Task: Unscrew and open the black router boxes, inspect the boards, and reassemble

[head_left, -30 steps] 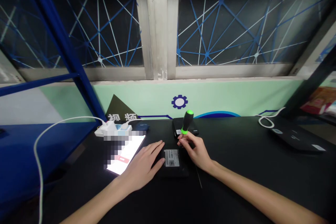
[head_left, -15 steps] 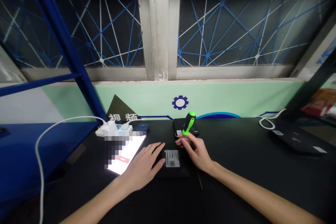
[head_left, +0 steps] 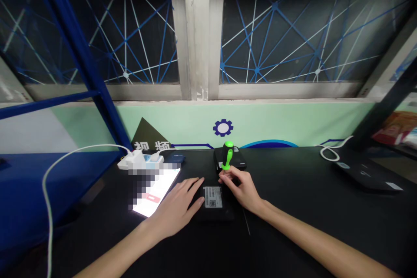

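The right grip (head_left: 241,189) is clenched on an upright green-and-black screwdriver (head_left: 228,156), pinched between thumb and fingers. A labelled black case (head_left: 215,210) lies just below that grip, and the open left grip (head_left: 174,208) rests on the surface (head_left: 293,226) just beside the case.

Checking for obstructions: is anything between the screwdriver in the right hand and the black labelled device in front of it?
Nothing visible: the right hand pinches the green-and-black screwdriver right at the rear edge of the black labelled device, though the fingers hide the screwdriver's tip.
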{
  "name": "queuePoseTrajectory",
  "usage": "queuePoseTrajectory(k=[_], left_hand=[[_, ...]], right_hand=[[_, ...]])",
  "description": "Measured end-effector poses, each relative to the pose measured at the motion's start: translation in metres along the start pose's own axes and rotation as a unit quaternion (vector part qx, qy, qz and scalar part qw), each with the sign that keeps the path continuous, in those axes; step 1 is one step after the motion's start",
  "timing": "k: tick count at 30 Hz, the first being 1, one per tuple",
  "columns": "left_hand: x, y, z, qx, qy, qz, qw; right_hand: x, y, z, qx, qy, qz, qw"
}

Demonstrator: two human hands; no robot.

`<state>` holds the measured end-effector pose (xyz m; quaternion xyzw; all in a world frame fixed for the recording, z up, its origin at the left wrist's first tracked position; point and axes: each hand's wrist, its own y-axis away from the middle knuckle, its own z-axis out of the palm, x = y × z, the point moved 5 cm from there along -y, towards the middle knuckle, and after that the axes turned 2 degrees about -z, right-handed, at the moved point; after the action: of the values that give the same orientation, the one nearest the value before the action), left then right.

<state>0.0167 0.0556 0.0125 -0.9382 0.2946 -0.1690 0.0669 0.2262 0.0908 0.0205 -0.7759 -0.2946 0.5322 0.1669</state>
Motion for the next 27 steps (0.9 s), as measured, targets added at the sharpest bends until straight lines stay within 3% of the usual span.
queuePoseTrajectory(k=[7, 14, 22, 27], left_hand=[[-0.0011, -0.0002, 0.0010, -0.012, -0.003, -0.008, 1.000], [0.0013, 0.0005, -0.0005, -0.007, -0.003, -0.002, 1.000], [-0.0007, -0.0002, -0.0006, 0.004, -0.004, 0.008, 1.000], [-0.0029, 0.0004, 0.0008, -0.003, 0.000, 0.001, 1.000]], right_hand=[[0.0000, 0.0027, -0.0009, -0.008, -0.013, -0.010, 1.000], [0.0051, 0.0009, -0.0012, 0.030, -0.019, 0.009, 0.999], [-0.0007, 0.0025, -0.0012, 0.000, -0.027, -0.006, 1.000], [0.0039, 0.0018, -0.0013, 0.023, -0.011, -0.003, 1.000]])
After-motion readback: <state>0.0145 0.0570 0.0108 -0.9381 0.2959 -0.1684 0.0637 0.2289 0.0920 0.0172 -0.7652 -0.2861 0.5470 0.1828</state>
